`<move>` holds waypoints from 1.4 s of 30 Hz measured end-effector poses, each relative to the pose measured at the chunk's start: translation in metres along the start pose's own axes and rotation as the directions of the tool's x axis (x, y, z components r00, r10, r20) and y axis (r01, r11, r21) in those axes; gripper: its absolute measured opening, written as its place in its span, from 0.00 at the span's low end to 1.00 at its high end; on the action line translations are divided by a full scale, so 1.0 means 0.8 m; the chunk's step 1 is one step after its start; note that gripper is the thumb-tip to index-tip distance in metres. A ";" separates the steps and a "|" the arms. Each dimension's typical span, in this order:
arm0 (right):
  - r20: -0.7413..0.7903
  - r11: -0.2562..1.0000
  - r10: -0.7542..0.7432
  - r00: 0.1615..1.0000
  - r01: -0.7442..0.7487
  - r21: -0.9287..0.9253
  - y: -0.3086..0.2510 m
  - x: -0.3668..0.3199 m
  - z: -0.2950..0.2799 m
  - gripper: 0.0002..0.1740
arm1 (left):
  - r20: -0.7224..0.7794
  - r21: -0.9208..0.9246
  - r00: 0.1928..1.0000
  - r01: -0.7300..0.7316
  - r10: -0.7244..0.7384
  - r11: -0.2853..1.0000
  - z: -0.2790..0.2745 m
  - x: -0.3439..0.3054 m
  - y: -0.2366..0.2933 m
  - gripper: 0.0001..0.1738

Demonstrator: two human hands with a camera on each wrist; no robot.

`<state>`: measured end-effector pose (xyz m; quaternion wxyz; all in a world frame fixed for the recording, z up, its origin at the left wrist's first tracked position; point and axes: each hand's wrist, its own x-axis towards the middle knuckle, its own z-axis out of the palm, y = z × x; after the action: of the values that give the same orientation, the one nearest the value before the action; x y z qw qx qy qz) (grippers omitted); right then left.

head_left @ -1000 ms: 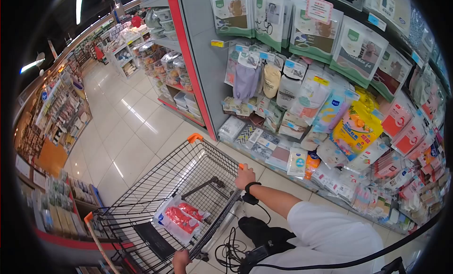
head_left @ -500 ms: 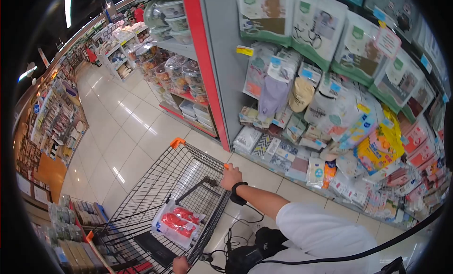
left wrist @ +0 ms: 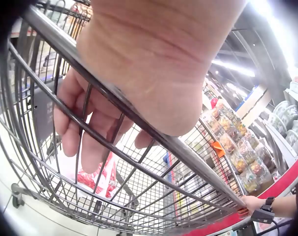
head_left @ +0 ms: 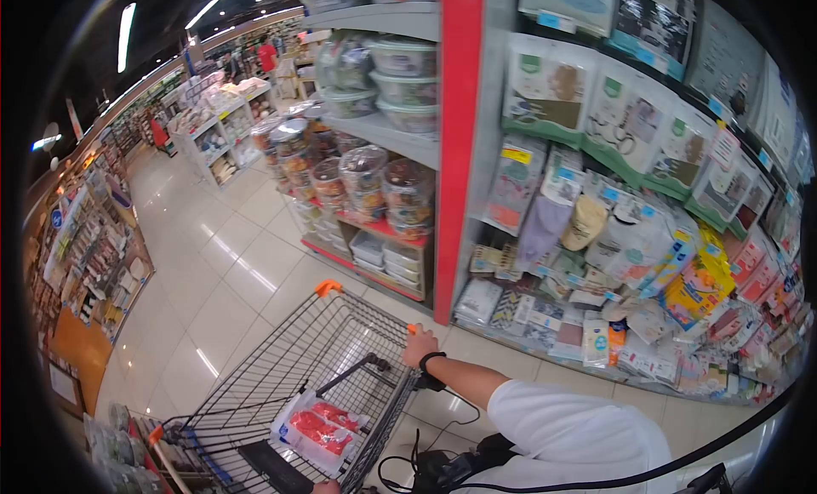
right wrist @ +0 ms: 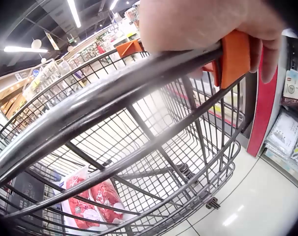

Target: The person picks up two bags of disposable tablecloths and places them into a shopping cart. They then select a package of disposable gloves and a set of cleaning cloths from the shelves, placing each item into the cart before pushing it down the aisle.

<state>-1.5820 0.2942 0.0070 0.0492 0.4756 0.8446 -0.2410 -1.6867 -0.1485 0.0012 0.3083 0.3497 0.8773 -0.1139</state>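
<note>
A black wire shopping cart (head_left: pixel 374 311) with orange corner caps fills the lower middle of the head view. My right hand (head_left: pixel 419 345) grips its rim at the near right corner, with fingers bent over the orange cap (right wrist: pixel 236 59) in the right wrist view. The left hand (left wrist: pixel 154 73) rests over the near rail, and its loose fingers hang down inside the wires; only a bit of it shows at the head view's bottom edge. Inside the basket lies a clear-and-white pack with red contents (head_left: pixel 319 428), beside a black panel (head_left: pixel 274 467).
A shelf end with a red post (head_left: pixel 459 154) stands just ahead on the right, stacked with plastic tubs (head_left: pixel 404 85). Bagged goods hang on the right-hand rack (head_left: pixel 630 128). Tiled floor (head_left: pixel 230 239) runs forward between this and shelves on the left (head_left: pixel 85 256). A black cable loops by the cart.
The cart and I have moved forward along the aisle, so the tub shelf and red post look nearer and larger. Both hands stay on the cart, and the pack stays in the basket.
</note>
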 end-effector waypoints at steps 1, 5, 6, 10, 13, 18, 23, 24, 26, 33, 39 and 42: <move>0.005 1.000 -0.016 1.000 0.016 -0.002 -0.015 0.011 0.001 0.23 | -0.017 -0.137 0.996 0.080 -0.083 0.987 -0.018 0.003 -0.009 0.12; 0.007 1.000 0.029 1.000 -0.029 -0.011 -0.071 0.054 0.023 0.25 | -0.046 -0.255 0.981 0.172 -0.190 0.951 -0.018 0.078 -0.088 0.12; -0.002 0.999 0.038 0.999 -0.038 -0.009 -0.083 0.065 0.028 0.25 | -0.040 -0.092 0.998 0.045 -0.049 0.995 -0.027 0.095 -0.108 0.12; -0.005 0.999 0.037 0.999 -0.037 0.017 -0.142 0.105 0.029 0.27 | -0.012 -0.015 1.000 -0.013 0.013 1.000 -0.132 0.103 -0.122 0.14; -0.042 1.000 0.019 0.999 -0.019 0.008 -0.195 0.151 0.034 0.27 | -0.036 -0.219 0.972 0.220 -0.233 0.951 -0.129 0.174 -0.185 0.25; 0.203 0.997 -0.037 0.978 0.049 -0.054 -0.266 0.294 0.061 0.33 | -0.104 -0.308 0.967 0.193 -0.234 0.932 -0.169 0.269 -0.235 0.26; -0.120 0.964 -0.262 0.958 0.254 -0.076 -0.309 0.355 0.077 0.28 | 0.029 -0.501 0.847 0.472 -0.531 0.726 -0.278 0.270 -0.209 0.28; -0.046 0.975 -0.183 0.982 0.175 -0.138 -0.317 0.351 0.071 0.28 | 0.050 -0.521 0.841 0.482 -0.538 0.705 -0.290 0.260 -0.202 0.28; 0.062 0.972 -0.159 0.985 0.167 -0.165 -0.337 0.346 0.051 0.28 | 0.087 -0.548 0.827 0.506 -0.556 0.666 -0.307 0.247 -0.202 0.27; 0.048 0.947 -0.236 0.971 0.240 -0.213 -0.460 0.450 0.106 0.23 | -0.015 -0.536 0.807 0.491 -0.590 0.687 -0.355 0.361 -0.305 0.27; 0.068 0.927 -0.249 0.966 0.258 -0.274 -0.549 0.535 0.121 0.24 | -0.073 -0.540 0.841 0.418 -0.536 0.730 -0.417 0.461 -0.386 0.30; 0.036 0.964 -0.191 0.981 0.194 -0.184 -0.581 0.582 0.139 0.27 | -0.098 -0.539 0.846 0.398 -0.524 0.743 -0.443 0.511 -0.434 0.31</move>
<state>-2.2351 0.4062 -0.0685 0.0773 0.3826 0.9051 -0.1686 -2.3186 -0.0328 0.0199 0.2398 0.0394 0.9661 0.0872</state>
